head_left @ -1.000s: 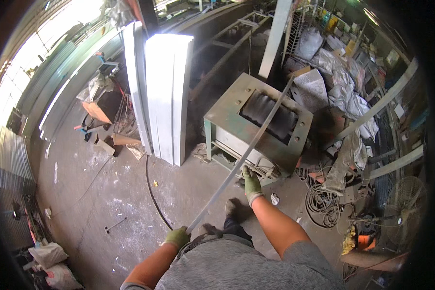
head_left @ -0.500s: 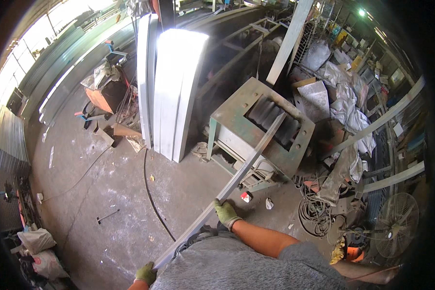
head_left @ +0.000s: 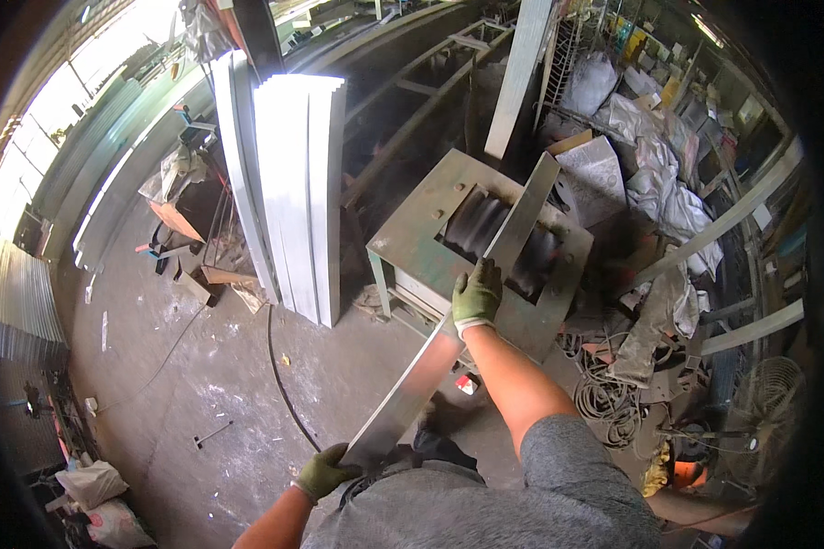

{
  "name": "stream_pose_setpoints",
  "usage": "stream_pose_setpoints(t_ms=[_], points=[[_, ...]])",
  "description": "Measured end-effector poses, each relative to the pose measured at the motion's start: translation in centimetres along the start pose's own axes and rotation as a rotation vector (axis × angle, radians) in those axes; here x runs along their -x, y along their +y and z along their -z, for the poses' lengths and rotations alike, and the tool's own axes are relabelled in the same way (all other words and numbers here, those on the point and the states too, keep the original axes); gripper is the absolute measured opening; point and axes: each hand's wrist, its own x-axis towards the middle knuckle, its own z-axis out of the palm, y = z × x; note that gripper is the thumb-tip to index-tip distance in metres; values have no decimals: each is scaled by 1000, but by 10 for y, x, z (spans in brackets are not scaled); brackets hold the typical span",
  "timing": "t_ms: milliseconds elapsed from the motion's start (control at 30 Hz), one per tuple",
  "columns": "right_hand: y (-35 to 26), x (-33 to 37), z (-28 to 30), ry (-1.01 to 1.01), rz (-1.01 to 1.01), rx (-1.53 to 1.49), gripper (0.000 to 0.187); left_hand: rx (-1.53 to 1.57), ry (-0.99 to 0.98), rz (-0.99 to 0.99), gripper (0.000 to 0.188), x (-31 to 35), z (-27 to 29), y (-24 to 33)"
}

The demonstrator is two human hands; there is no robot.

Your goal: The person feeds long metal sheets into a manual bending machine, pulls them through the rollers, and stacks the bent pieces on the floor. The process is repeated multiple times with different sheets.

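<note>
A long flat metal bar [head_left: 410,392] slants from my waist across the top of a worn green-grey machine [head_left: 423,212]. Its far end lies over the opening that holds dark ribbed rollers [head_left: 479,222]. Gloved in green, my left hand [head_left: 327,471] is closed around the bar's near end, close to my body. My right hand [head_left: 478,295], in a matching glove, holds the bar farther along, at the machine's near edge. Its thumb side is partly hidden.
Tall shiny metal panels [head_left: 298,201] stand left of the machine. A black cable [head_left: 282,384] and a small T-shaped tool [head_left: 212,434] lie on the floor. Coiled hoses [head_left: 604,403], sacks [head_left: 682,206] and a fan [head_left: 769,412] occupy the right. Another person's bare limb [head_left: 705,515] shows lower right.
My right hand has moved forward and up to the machine's edge. The left hand has come up and right with the bar's near end. The bar now shows its broad face.
</note>
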Motion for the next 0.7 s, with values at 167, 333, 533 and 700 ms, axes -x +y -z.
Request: stream_pose_setpoints(t_ms=[167,333,533,700], points=[[18,-52,-16,-34,17,93,57,-193,-63,138,58,-57,0,78],[42,-115,-39,105,102,90,43,-595,197,204,81,-106,-49,139],[73,-158,-40,81,186,41,36,-602,292,118,69,-137,-75,166],[61,-124,-34,68,257,101,37,-615,319,80,62,-125,-61,126]])
